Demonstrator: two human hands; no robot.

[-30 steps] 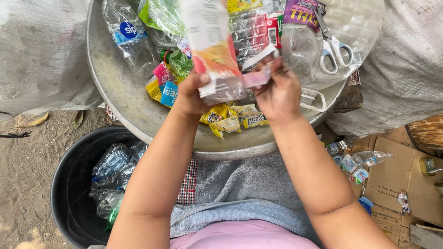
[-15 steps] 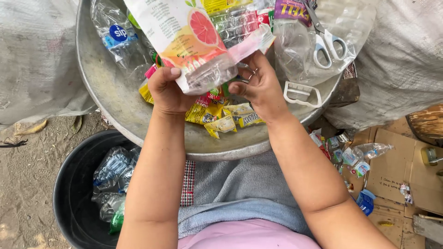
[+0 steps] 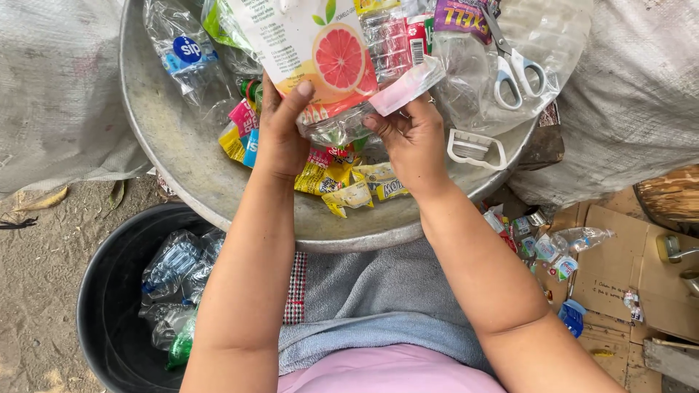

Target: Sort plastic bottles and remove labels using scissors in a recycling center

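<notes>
Head view, looking down. The left hand [image 3: 282, 135] and right hand [image 3: 412, 138] together grip a clear, crushed plastic bottle with a white label showing a cut pink grapefruit [image 3: 320, 62]. The bottle is held above the wide grey metal basin [image 3: 182, 175], at the far centre of the scene, its base pointing towards the person and its upper part cut off by the frame edge. The label wraps most of the body; a loose pale pink strip of it [image 3: 406, 87] sticks out to the right. The left hand is closed on the bottle's left side, thumb laid across the label. The right hand is closed at the bottle's lower right, fingertips pinching at the strip. Both forearms reach away from the body and converge on the bottle.

Below the hands, yellow, pink and blue peeled label scraps [image 3: 342, 185] lie in the basin. Scissors with white handles [image 3: 513, 65] rest at the far right, on other clear bottles. A black round bin holding crushed bottles [image 3: 109, 306] stands near left on the ground. Flattened brown cardboard [image 3: 626, 262] lies to the right.
</notes>
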